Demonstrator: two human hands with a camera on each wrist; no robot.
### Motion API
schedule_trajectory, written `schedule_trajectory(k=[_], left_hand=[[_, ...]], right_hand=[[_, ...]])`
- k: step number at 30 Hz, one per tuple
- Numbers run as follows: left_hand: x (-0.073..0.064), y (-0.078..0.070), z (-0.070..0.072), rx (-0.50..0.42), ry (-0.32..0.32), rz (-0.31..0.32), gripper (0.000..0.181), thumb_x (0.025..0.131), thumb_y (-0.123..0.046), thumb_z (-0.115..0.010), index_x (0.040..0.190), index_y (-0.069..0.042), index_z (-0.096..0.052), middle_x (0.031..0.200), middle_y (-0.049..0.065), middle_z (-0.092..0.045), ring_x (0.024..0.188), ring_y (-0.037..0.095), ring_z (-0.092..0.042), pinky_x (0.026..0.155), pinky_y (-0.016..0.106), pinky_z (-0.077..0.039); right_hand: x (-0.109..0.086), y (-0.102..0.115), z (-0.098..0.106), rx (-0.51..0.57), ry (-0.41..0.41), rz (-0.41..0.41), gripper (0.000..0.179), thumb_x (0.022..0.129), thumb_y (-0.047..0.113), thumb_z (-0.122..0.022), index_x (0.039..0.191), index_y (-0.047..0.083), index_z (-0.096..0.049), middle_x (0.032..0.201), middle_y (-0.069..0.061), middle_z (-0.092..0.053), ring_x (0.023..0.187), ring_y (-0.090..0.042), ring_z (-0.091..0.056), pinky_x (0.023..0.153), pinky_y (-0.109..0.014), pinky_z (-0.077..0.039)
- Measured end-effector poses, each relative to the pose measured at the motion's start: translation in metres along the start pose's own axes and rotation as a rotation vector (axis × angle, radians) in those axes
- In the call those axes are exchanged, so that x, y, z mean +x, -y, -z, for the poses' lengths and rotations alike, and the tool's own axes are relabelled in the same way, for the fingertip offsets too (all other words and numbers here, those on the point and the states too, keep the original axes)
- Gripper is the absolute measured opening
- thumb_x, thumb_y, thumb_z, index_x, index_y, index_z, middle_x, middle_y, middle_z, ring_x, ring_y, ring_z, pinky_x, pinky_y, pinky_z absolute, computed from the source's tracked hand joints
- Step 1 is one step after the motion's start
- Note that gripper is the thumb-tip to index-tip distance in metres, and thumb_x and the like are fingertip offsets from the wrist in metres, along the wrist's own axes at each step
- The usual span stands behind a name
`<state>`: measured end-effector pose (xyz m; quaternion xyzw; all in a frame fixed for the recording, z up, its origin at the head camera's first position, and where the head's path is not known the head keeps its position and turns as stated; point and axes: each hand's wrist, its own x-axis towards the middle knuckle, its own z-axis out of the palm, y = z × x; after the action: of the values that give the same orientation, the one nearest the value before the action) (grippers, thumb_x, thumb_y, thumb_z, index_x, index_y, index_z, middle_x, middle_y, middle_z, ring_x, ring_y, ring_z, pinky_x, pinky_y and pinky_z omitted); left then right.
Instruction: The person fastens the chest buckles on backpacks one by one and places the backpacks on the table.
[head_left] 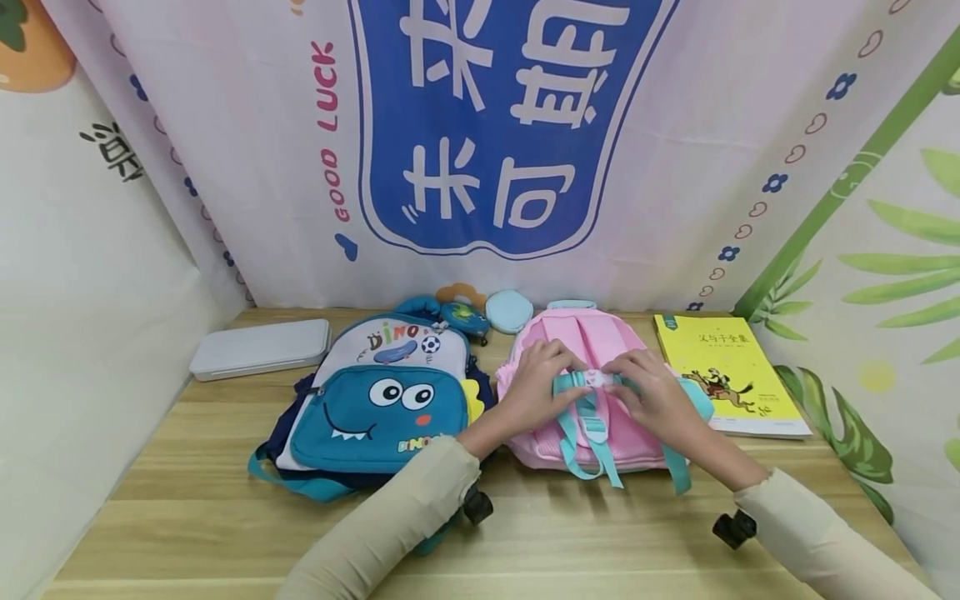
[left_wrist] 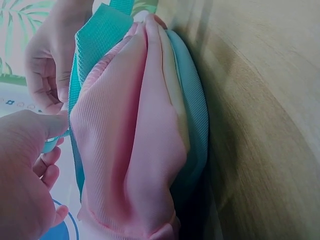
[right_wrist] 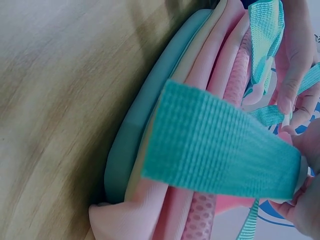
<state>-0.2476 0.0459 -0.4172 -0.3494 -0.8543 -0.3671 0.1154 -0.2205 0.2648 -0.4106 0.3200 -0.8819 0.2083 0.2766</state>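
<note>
A pink backpack (head_left: pixel 570 333) lies on the table with its shoulder-strap side up and turquoise webbing hanging over its near edge. Over its middle is a small pale chest-strap buckle (head_left: pixel 597 378). My left hand (head_left: pixel 542 385) pinches the buckle's left end and turquoise strap between thumb and fingers. From the other side my right hand (head_left: pixel 654 395) pinches the right end. In the right wrist view, a wide turquoise strap (right_wrist: pixel 220 145) runs to the right hand and partly hides the grip. Whether the buckle halves are joined cannot be made out.
Left of the pink bag lies a blue dinosaur backpack (head_left: pixel 378 417). A pale flat case (head_left: pixel 260 348) sits at far left, a yellow book (head_left: pixel 731 367) at right. Behind are a round light-blue pouch (head_left: pixel 509 311) and a hanging printed cloth (head_left: pixel 645 250).
</note>
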Motion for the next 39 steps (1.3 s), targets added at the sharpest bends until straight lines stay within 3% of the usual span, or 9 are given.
schedule_trajectory(k=[12,29,39], left_hand=[[0.001,0.000,0.000,0.009,0.061,0.013,0.025,0.093,-0.029,-0.076,0.113,-0.014,-0.074,0.109,0.000,-0.063,0.099,0.017,-0.046,0.101,0.037,-0.039],[0.000,-0.002,0.002,0.027,0.050,0.002,0.027,0.091,-0.030,-0.078,0.113,-0.013,-0.076,0.105,0.001,-0.065,0.100,0.018,-0.050,0.109,0.042,-0.038],[0.000,-0.003,0.004,-0.001,0.008,0.003,0.027,0.087,-0.029,-0.082,0.107,-0.013,-0.072,0.105,0.001,-0.071,0.107,0.019,-0.057,0.113,0.044,-0.037]], right_hand=[[0.001,0.001,-0.002,0.022,0.002,0.015,0.032,0.074,-0.009,-0.084,0.100,0.004,-0.072,0.099,-0.007,-0.068,0.095,-0.022,-0.063,0.076,-0.039,-0.059],[-0.009,0.002,-0.003,0.034,0.081,-0.081,0.035,0.082,0.002,-0.082,0.114,0.006,-0.067,0.110,-0.008,-0.068,0.102,-0.021,-0.064,0.083,-0.041,-0.060],[-0.009,0.000,-0.001,0.017,0.047,-0.039,0.036,0.080,-0.002,-0.083,0.113,0.006,-0.070,0.107,-0.006,-0.072,0.100,-0.023,-0.067,0.083,-0.042,-0.060]])
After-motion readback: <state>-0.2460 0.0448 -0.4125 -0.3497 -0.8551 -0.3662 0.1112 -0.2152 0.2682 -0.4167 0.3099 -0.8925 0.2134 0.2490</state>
